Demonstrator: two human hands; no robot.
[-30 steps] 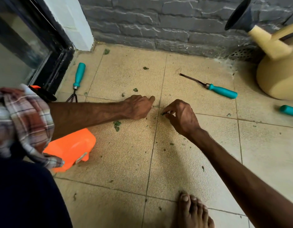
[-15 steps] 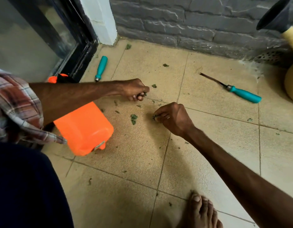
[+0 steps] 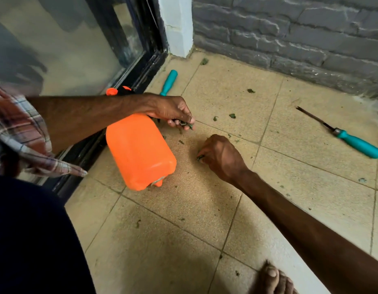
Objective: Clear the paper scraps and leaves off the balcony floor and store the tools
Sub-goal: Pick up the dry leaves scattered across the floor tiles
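Small green leaf bits [image 3: 232,115] lie scattered over the beige tiled balcony floor [image 3: 205,209]. My left hand [image 3: 173,112] hovers just above the floor with its fingers curled round a bunch of leaf bits. My right hand [image 3: 221,157] is down on the tile, pinching a leaf scrap at its fingertips. A teal-handled tool [image 3: 349,140] with a thin metal shaft lies at the right. Another teal-handled tool [image 3: 169,82] lies near the door frame, its working end hidden behind my left hand.
An orange plastic spray bottle [image 3: 139,151] stands on the floor under my left forearm. A black-framed glass door [image 3: 120,49] runs along the left. A grey brick wall [image 3: 289,32] closes the back. My bare foot [image 3: 272,279] is at the bottom edge.
The view has swung left, so the yellow watering can has left the frame. My left hand has drawn back toward the orange bottle with leaves in it. My right hand has pinched another scrap.
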